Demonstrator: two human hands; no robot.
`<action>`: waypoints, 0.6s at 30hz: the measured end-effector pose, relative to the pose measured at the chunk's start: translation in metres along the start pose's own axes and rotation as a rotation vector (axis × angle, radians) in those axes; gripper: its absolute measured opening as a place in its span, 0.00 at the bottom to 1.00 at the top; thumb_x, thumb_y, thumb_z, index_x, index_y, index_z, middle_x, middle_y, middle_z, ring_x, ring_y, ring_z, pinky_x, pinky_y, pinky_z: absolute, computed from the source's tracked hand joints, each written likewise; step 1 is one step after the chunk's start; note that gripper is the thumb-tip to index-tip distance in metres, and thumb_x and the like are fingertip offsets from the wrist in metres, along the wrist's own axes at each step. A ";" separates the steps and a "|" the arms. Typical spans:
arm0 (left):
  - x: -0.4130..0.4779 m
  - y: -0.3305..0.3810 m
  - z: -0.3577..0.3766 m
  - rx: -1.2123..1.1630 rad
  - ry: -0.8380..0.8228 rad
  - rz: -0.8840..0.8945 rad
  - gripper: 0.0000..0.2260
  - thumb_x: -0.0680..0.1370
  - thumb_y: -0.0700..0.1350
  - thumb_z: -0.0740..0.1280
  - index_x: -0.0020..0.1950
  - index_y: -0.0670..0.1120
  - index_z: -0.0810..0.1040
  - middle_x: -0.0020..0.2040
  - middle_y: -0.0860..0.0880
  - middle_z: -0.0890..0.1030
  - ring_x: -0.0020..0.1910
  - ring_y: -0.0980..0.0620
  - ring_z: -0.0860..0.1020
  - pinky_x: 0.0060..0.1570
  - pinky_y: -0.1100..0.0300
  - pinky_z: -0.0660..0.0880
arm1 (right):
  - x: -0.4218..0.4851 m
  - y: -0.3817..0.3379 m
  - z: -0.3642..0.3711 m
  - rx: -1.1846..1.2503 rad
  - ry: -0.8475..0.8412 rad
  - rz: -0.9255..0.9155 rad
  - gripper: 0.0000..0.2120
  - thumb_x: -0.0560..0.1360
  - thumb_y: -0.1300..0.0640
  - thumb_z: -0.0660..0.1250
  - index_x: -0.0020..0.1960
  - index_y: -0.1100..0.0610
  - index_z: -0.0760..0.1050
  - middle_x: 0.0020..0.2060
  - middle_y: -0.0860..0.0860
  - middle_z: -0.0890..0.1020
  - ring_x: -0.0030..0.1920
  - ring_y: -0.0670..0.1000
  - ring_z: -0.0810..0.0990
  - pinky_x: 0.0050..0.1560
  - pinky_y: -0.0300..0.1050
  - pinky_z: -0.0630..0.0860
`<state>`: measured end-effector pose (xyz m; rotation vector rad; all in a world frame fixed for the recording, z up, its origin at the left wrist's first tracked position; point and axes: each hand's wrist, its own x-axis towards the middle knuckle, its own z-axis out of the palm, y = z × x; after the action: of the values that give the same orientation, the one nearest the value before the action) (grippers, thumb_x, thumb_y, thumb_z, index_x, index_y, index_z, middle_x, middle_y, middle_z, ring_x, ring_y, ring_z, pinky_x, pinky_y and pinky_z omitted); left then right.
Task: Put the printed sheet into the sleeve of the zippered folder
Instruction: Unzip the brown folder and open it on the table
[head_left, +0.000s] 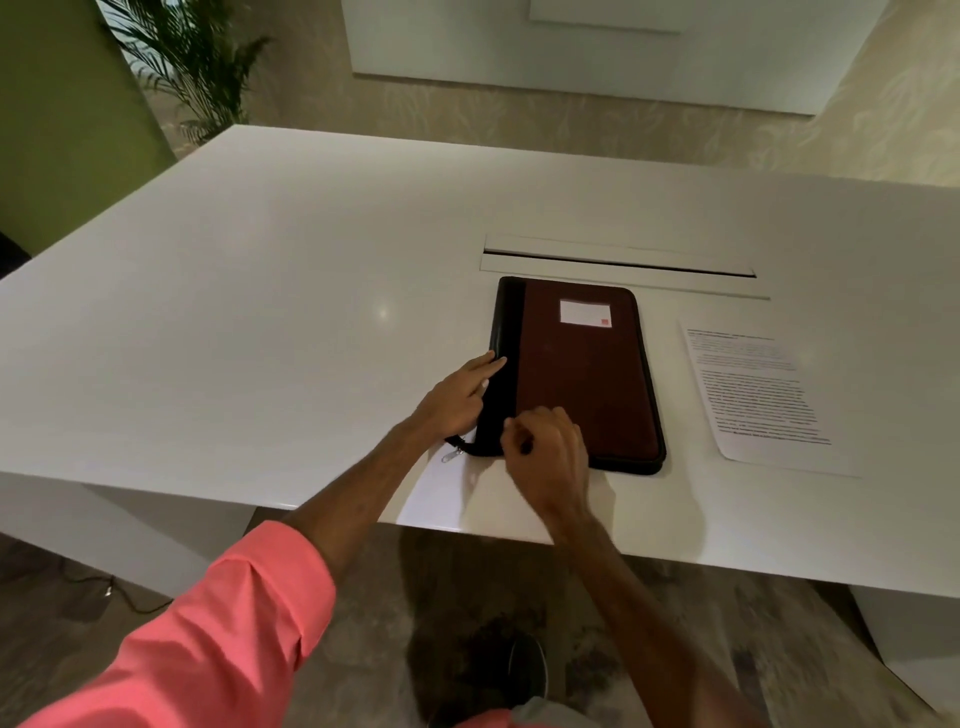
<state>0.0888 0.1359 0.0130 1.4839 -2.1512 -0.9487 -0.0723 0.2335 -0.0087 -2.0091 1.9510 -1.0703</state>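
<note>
Folder first: we count one, a flat rectangular zippered case with rounded corners, lying closed on the white counter. Its cover is a reddish-brown leather-like panel with a black band down the spine side at 9 o'clock and black edging all round. One small white label with a tiny red mark sits near the 12 o'clock end of the cover. One metal zipper pull on a short black tail sticks out from the folder's corner at 7 o'clock.

We count one printed sheet, white paper with several blocks of dark text too small to read, lying flat on the counter at 3 o'clock from the folder, just beside it and not touching. Another plain white sheet shows under the folder's near corner, reaching to the counter's edge.

Two hands are at work. Our left hand rests against the black spine edge, its index finger stretched along it, gripping nothing we can make out. Our right hand is curled into a loose fist on the near edge of the folder; we cannot tell what, if anything, it pinches. The left arm wears a coral-pink sleeve.

One long narrow slot is cut into the smooth, glossy counter at 12 o'clock from the folder.
</note>
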 end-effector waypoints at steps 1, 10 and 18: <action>0.003 0.002 -0.001 0.037 0.000 -0.003 0.26 0.89 0.36 0.54 0.87 0.49 0.63 0.89 0.51 0.58 0.87 0.50 0.60 0.86 0.51 0.60 | 0.008 0.006 -0.006 0.004 0.028 0.029 0.08 0.81 0.56 0.70 0.43 0.54 0.81 0.37 0.47 0.81 0.42 0.49 0.76 0.47 0.53 0.79; 0.025 0.011 0.000 0.084 0.008 -0.022 0.25 0.91 0.47 0.54 0.88 0.43 0.57 0.89 0.45 0.55 0.89 0.45 0.54 0.88 0.48 0.55 | 0.052 0.073 -0.044 -0.060 0.227 0.265 0.06 0.78 0.62 0.71 0.53 0.55 0.83 0.48 0.51 0.84 0.54 0.54 0.80 0.58 0.56 0.77; 0.039 0.016 0.005 0.126 -0.034 -0.087 0.30 0.91 0.54 0.54 0.90 0.45 0.49 0.90 0.47 0.50 0.89 0.46 0.52 0.87 0.47 0.55 | 0.064 0.122 -0.068 -0.068 0.154 0.556 0.16 0.79 0.61 0.70 0.66 0.64 0.81 0.60 0.61 0.81 0.61 0.62 0.80 0.61 0.59 0.80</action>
<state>0.0602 0.1055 0.0174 1.6439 -2.2225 -0.8877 -0.2169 0.1819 -0.0027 -1.2983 2.4386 -1.0398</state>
